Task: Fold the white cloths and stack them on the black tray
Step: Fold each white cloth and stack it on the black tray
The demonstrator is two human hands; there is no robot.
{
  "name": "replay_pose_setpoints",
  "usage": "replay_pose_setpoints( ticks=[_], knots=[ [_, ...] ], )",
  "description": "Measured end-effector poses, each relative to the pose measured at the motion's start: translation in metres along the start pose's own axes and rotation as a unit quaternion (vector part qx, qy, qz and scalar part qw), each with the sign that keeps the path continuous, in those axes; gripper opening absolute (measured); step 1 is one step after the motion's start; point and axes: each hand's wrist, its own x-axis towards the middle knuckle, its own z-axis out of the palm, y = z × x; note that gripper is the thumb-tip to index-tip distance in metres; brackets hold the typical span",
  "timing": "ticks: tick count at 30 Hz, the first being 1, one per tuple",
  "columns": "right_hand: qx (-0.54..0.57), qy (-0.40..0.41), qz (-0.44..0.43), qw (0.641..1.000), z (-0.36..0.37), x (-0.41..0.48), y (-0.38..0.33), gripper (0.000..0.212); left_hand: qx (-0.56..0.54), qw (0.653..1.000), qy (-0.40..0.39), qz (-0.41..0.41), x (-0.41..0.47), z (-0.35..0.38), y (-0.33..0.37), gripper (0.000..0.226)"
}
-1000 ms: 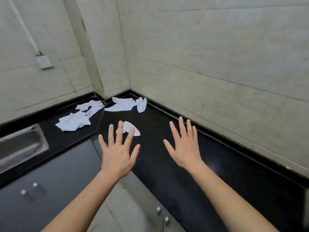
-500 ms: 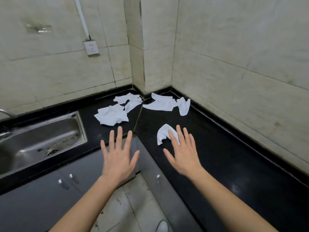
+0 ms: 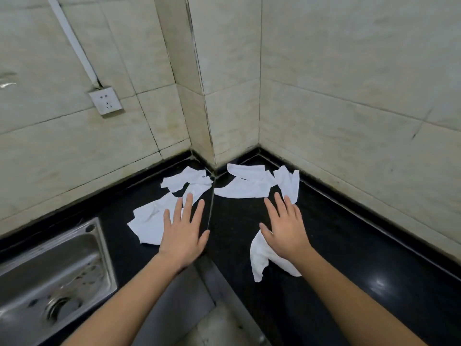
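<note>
A steel sink (image 3: 50, 275) sits at the near left, with a wall socket (image 3: 106, 100) above it. On the black counter (image 3: 349, 245), a crumpled white cloth (image 3: 149, 221) lies partly behind the left hand (image 3: 183, 236), whose fingers are straight, spread and released. More cloths (image 3: 247, 183) lie in the far corner. The right hand (image 3: 287, 229), fingers equally released, hovers over the nearest cloth (image 3: 259, 258); whether it touches is unclear.

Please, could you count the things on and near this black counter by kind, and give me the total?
White cloths: 5 (some at the back overlap, so this is my best reading)
Hands: 2, the left hand and the right hand
Metal sink: 1
Wall socket: 1
Total: 9
</note>
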Motion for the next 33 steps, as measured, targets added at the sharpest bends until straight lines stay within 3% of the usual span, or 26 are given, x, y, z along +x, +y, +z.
replay_pose_setpoints(
  ticks=[8,20,26,29,33],
  knots=[
    [-0.020,-0.097,0.033,0.994,0.040,0.064,0.013,0.069,-0.003,0.996,-0.071,0.048,0.092,0.040,-0.014,0.077],
    [0.055,-0.194,0.225,0.953,0.127,0.178,0.027,0.058,-0.091,0.965,-0.176,0.174,0.303,0.149,-0.041,0.064],
    [0.045,-0.236,0.218,0.946,0.178,0.224,0.012,0.061,-0.100,0.954,-0.204,0.196,0.351,0.216,-0.048,0.052],
    [0.010,-0.246,0.186,0.951,0.198,0.235,0.007,0.068,-0.112,0.959,-0.159,0.208,0.347,0.237,-0.052,0.047],
    [0.019,-0.240,0.198,0.950,0.208,0.233,-0.003,0.060,-0.122,0.962,-0.113,0.217,0.329,0.243,-0.057,0.040]
  ],
)
